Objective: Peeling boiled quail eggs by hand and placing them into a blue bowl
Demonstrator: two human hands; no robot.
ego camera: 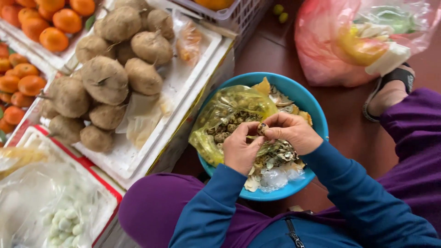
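We pinch a small speckled brown-and-cream egg (262,128) between both thumbs: left hand (241,149) and right hand (291,132) closed on it above the round blue plastic basin (317,115). Risk: too hard a pinch could crush it, or bits could miss the basin (crumpled yellow plastic bag (229,110) just beneath).

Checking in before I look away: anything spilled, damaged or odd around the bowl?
Nothing stands out. Both hands hold a small speckled egg over the blue bowl; shell bits and the yellow bag stay inside it.
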